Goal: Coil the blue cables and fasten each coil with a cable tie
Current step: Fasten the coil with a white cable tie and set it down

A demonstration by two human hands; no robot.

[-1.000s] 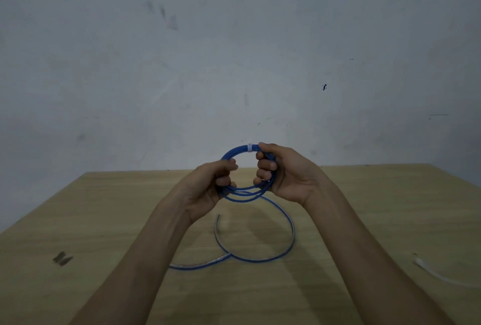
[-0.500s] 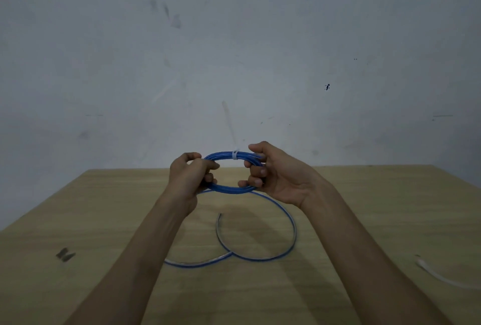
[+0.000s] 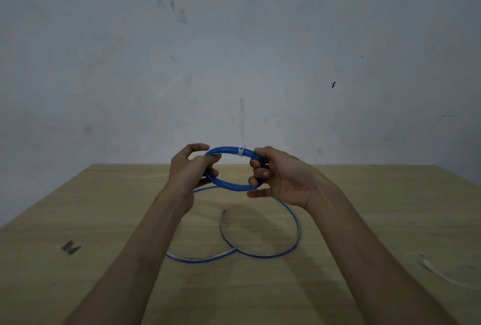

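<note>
Two sets of fingers (image 3: 257,167) are gripping the blue coil (image 3: 229,185) above the tabletop (image 3: 364,207), left hand (image 3: 191,171) and right hand (image 3: 279,176) on opposite sides; its cable tie (image 3: 242,152) is standing upright on top, just beside the right hand.

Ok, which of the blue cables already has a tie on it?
The coil held by the left hand and right hand; a white cable tie wraps its top. The other cable lies loose on the table.

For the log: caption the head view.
Left hand and right hand hold a blue cable coil, white tie fastened, above wooden table.
</note>
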